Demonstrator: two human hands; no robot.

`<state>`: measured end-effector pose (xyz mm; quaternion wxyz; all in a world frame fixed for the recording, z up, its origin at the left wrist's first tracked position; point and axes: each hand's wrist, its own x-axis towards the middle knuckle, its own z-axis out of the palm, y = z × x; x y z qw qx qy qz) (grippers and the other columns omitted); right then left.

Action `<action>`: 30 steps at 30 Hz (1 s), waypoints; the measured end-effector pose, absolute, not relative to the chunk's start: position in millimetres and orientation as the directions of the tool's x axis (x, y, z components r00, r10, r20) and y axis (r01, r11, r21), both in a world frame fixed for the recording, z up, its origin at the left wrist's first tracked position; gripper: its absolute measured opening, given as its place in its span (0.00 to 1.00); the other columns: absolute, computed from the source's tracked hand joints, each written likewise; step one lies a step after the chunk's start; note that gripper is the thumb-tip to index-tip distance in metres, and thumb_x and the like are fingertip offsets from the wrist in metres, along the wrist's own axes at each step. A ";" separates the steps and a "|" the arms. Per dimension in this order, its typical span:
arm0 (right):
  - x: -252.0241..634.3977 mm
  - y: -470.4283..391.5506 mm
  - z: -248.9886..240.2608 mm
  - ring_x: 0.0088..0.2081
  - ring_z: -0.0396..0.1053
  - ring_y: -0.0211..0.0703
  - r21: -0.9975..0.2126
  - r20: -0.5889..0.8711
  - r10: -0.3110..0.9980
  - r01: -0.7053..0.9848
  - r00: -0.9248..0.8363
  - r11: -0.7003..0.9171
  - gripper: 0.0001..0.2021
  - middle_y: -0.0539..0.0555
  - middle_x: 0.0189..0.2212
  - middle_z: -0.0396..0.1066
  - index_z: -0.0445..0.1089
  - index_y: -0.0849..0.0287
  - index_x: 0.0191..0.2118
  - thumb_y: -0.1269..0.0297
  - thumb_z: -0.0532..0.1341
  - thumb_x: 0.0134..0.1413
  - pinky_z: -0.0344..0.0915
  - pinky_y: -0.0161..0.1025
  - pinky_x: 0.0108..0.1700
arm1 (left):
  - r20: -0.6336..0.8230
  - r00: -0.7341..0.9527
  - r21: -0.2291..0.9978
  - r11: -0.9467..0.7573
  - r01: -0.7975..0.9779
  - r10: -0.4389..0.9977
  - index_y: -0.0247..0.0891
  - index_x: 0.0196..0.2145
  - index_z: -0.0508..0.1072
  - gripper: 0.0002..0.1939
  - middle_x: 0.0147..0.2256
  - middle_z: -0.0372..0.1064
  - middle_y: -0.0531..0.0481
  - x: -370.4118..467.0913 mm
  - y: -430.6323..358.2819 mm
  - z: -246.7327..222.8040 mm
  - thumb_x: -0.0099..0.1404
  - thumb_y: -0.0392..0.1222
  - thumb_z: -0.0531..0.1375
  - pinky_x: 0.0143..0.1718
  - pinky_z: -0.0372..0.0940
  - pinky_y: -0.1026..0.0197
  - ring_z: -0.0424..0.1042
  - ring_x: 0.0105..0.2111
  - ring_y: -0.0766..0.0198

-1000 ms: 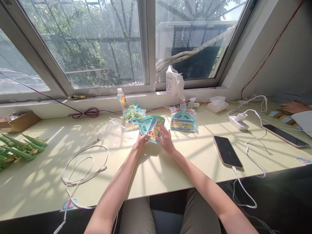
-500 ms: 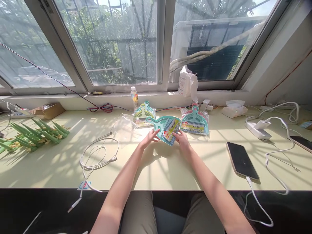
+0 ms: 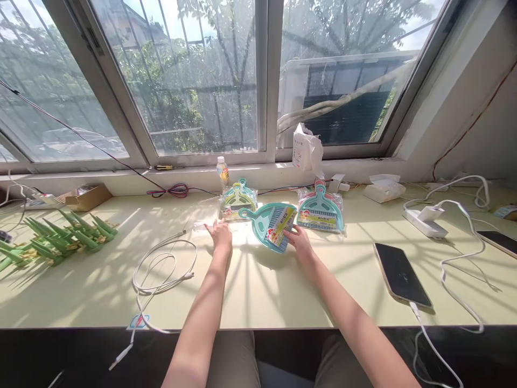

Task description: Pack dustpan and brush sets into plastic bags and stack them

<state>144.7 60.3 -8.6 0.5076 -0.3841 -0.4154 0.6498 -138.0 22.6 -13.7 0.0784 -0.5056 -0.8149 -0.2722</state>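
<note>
My right hand (image 3: 299, 241) grips the lower right edge of a teal dustpan (image 3: 258, 222), which is tilted above the table with its handle to the left. A small brush with a printed yellow label (image 3: 280, 226) sits in the pan. To the left, my left hand (image 3: 220, 235) is at a crumpled clear plastic bag (image 3: 201, 225), its fingers closed on the film, partly hidden. Behind stand two wrapped dustpan sets, a green-and-teal one (image 3: 238, 202) and a teal-and-pink one (image 3: 321, 207).
A coiled white cable (image 3: 161, 264) and green artificial plants (image 3: 68, 234) are on the left. To the right lie a phone (image 3: 403, 276) on its cable and a white power strip (image 3: 425, 223). A bottle (image 3: 222, 171) and a tissue pack (image 3: 307, 151) stand near the window.
My left hand has let go of the dustpan and moved left to the plastic bag. My right hand still holds the dustpan. The camera view has tilted up slightly.
</note>
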 end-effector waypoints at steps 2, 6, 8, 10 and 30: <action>145.5 60.2 -9.2 0.38 0.81 0.53 -0.926 -0.073 0.978 -0.351 -0.195 -0.139 0.22 0.54 0.34 0.82 0.72 0.55 0.39 0.63 0.76 0.34 0.78 0.49 0.45 | 0.439 -0.461 0.361 0.318 0.877 0.771 0.35 0.44 0.80 0.17 0.54 0.76 0.36 -131.7 23.2 -10.3 0.65 0.28 0.54 0.70 0.35 0.28 0.64 0.64 0.43; 147.2 57.6 -8.5 0.39 0.81 0.53 -0.927 -0.039 0.974 -0.355 -0.223 -0.118 0.22 0.54 0.36 0.83 0.72 0.54 0.41 0.62 0.76 0.36 0.78 0.49 0.47 | 0.548 -0.387 0.383 0.188 0.904 0.742 0.36 0.47 0.80 0.16 0.51 0.78 0.38 -119.9 23.0 -5.8 0.66 0.33 0.55 0.72 0.31 0.30 0.68 0.58 0.45; 147.6 56.3 -7.2 0.39 0.81 0.52 -0.924 -0.036 0.976 -0.366 -0.217 -0.115 0.23 0.54 0.36 0.82 0.72 0.54 0.41 0.61 0.76 0.36 0.78 0.48 0.47 | 0.603 -0.314 0.374 0.088 0.923 0.734 0.38 0.47 0.80 0.16 0.50 0.78 0.40 -114.9 22.6 -5.4 0.65 0.34 0.56 0.72 0.31 0.31 0.68 0.58 0.44; 147.7 55.7 -5.2 0.39 0.81 0.52 -0.920 -0.036 0.978 -0.375 -0.204 -0.112 0.23 0.54 0.37 0.82 0.71 0.54 0.41 0.61 0.76 0.36 0.78 0.47 0.46 | 0.628 -0.255 0.352 0.024 0.936 0.735 0.40 0.48 0.80 0.19 0.51 0.78 0.41 -110.8 22.7 -5.4 0.64 0.32 0.56 0.72 0.32 0.30 0.69 0.58 0.45; 143.6 47.6 4.5 0.39 0.80 0.54 -0.936 0.012 0.997 -0.351 -0.074 -0.015 0.27 0.56 0.36 0.82 0.69 0.55 0.42 0.55 0.76 0.34 0.77 0.49 0.43 | 0.704 0.026 0.178 -0.212 0.961 0.710 0.41 0.71 0.59 0.39 0.65 0.66 0.41 -102.0 29.2 -13.1 0.64 0.23 0.45 0.73 0.47 0.41 0.65 0.65 0.54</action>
